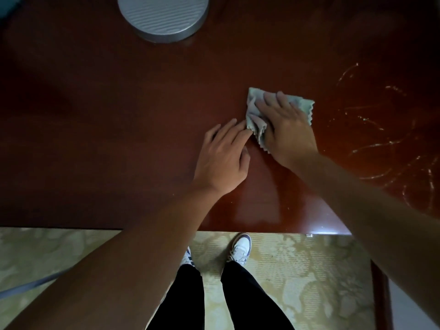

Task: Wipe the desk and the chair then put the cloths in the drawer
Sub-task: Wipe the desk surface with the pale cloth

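Observation:
A pale green-grey cloth (255, 117) with zigzag edges lies crumpled on the dark red-brown desk (119, 139). My right hand (288, 129) presses flat on top of the cloth, fingers spread. My left hand (223, 158) rests on the desk just left of it, its fingertips touching the cloth's left edge. Wet streaks (385, 144) glisten on the desk surface to the right of the cloth. No chair or drawer is in view.
A round grey ribbed disc (164, 17) stands at the desk's far edge. The desk's front edge (262, 231) runs across the lower frame, with a desk leg (381, 294) at right. Below are patterned carpet (297, 270), my legs and white shoes (240, 248).

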The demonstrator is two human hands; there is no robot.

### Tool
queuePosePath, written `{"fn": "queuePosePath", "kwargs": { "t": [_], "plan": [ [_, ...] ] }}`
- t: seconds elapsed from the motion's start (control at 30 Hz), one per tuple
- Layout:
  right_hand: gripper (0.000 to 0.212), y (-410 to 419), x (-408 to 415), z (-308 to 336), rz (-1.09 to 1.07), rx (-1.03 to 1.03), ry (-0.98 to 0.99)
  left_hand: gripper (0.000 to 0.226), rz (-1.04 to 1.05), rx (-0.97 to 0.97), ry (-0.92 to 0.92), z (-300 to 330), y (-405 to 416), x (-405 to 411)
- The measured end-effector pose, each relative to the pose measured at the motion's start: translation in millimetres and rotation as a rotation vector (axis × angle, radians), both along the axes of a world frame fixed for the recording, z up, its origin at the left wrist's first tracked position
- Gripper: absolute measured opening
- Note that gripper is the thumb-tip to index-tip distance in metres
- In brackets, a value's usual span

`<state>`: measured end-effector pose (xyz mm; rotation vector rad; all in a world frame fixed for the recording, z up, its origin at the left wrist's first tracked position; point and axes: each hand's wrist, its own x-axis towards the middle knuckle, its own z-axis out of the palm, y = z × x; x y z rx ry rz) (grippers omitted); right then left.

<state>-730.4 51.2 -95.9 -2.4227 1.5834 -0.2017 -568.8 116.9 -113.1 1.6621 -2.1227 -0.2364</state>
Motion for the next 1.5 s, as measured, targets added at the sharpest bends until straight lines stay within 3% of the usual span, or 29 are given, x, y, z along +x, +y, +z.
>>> {"fn": "queuePosePath", "kwargs": {
  "t": [0.17,0.37,0.43,0.5,0.63,0.73,0.87,1.0,1.07,1.27,1.5],
  "plan": [
    [0.049,-39.2,31.8,-4.4,-0.167,-0.022,0.019,0.040,-0.013,-0.030,-0.069,13.7,5.1,65.7],
    [0.048,88.6,82.9,-10.7,0.121,-0.040,-0.073,0.042,0.077,0.023,-0.187,7.2,26.0,155.3],
    [0.048,96.2,84.6,-8.8,0.193,-0.031,-0.072,0.044,0.102,0.041,-0.196,4.0,33.3,169.4],
    [0.050,68.8,87.0,-7.6,0.208,-0.020,-0.029,0.046,0.150,0.068,-0.181,0.4,36.5,175.9],
    [0.061,-21.2,105.2,-5.6,0.017,0.015,0.040,0.048,0.228,0.095,-0.141,-3.5,37.0,177.0],
    [0.054,-55.2,138.5,-6.5,-0.021,0.004,0.058,0.048,0.237,0.088,-0.139,-3.8,36.5,177.1],
    [0.057,-13.2,168.7,-9.0,0.124,-0.022,0.002,0.048,0.249,0.069,-0.137,-4.6,34.9,177.5],
    [0.046,69.3,145.2,-9.6,0.307,-0.052,-0.050,0.047,0.247,0.039,-0.129,-5.7,35.1,176.6],
    [0.047,56.4,136.7,-10.1,0.347,-0.030,-0.031,0.047,0.250,0.031,-0.125,-5.9,35.2,177.7],
    [0.055,-32.7,161.3,-10.1,0.074,-0.028,0.035,0.047,0.239,0.033,-0.108,-5.9,35.8,178.1],
    [0.052,125.3,142.4,-15.2,0.309,-0.051,0.007,0.050,0.235,0.045,-0.095,-5.5,35.2,178.9]
  ]
}}
